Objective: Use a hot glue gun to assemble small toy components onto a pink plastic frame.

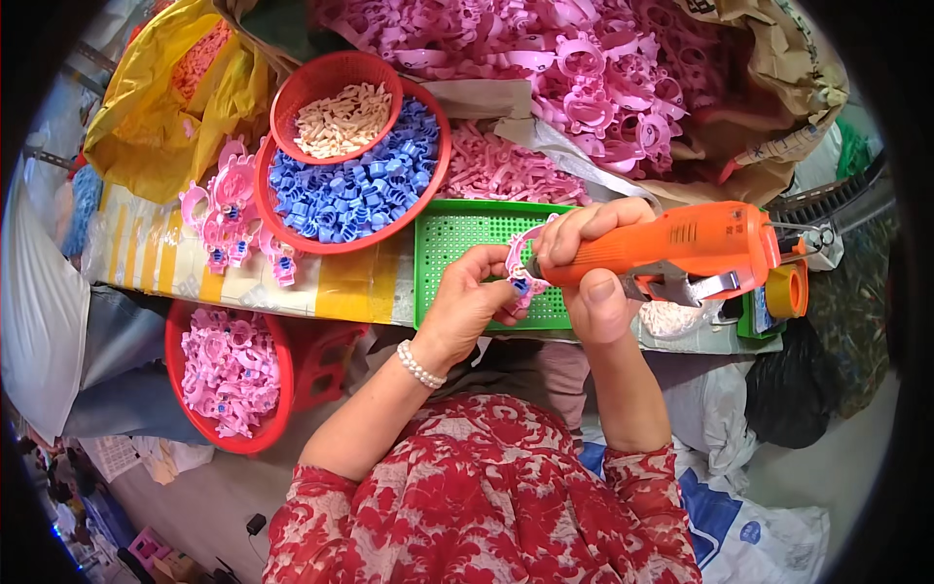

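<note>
**Orange tool [691, 243] held at pink plastic piece [522, 285] over green tray [443, 238]**

The person's hands are close together: the left hand [465, 300] pinches the pink plastic piece above the green tray on the bench [384, 297], while the right hand [601, 313] grips the orange tool. Whether its tip touches the piece cannot be told. A red basin [445, 161] of blue parts [341, 200] stands left.

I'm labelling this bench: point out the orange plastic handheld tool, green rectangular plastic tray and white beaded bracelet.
Orange plastic handheld tool [666, 241], head view: housing.
Green rectangular plastic tray [455, 236], head view: bare floor.
White beaded bracelet [416, 367], head view: beads.
</note>
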Demonstrator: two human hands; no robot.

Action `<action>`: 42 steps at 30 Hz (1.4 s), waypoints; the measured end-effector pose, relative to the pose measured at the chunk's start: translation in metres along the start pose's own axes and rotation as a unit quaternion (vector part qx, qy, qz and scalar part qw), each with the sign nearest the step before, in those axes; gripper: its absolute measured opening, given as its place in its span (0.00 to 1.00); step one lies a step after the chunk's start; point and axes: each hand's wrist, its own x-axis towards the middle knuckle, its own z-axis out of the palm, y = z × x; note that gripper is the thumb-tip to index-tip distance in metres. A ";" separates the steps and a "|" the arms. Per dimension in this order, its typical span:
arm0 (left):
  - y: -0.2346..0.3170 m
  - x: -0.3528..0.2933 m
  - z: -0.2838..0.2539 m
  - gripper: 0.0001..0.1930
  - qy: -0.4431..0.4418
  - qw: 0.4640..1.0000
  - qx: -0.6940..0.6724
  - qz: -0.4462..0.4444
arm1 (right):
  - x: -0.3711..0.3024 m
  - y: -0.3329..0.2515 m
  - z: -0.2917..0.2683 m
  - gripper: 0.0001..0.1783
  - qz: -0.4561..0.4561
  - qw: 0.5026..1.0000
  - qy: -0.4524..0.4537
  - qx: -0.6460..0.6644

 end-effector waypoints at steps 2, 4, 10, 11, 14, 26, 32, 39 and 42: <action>-0.001 -0.001 -0.001 0.19 -0.007 1.000 0.030 -0.004 | 0.000 0.001 0.001 0.26 -0.012 1.000 0.010 0.009; 0.000 0.000 -0.003 0.19 -0.009 0.999 0.033 -0.006 | 0.002 0.000 0.002 0.26 -0.015 1.000 0.013 0.011; 0.003 0.000 -0.005 0.19 -0.011 0.999 0.031 -0.008 | 0.002 0.003 0.004 0.26 -0.014 1.000 0.014 0.014; 0.003 0.000 -0.004 0.19 -0.013 0.999 0.032 -0.009 | 0.001 0.005 0.004 0.26 -0.010 1.000 0.012 0.020; 0.002 0.001 -0.005 0.19 -0.015 1.000 0.025 -0.012 | -0.001 0.010 0.001 0.23 -0.029 0.996 0.018 0.078; 0.002 0.001 -0.005 0.19 -0.013 0.999 0.033 -0.014 | -0.004 0.010 -0.003 0.24 -0.006 1.000 0.016 0.026; 0.003 0.000 -0.003 0.19 -0.012 0.999 0.042 -0.013 | -0.006 0.011 -0.006 0.23 -0.009 1.000 0.019 0.019; -0.001 -0.002 0.005 0.14 0.002 0.999 0.044 0.020 | -0.008 0.009 -0.001 0.24 -0.006 1.000 0.016 0.023; -0.002 -0.003 0.007 0.12 0.011 0.999 0.032 0.028 | -0.009 0.009 0.001 0.25 -0.002 0.999 0.011 0.032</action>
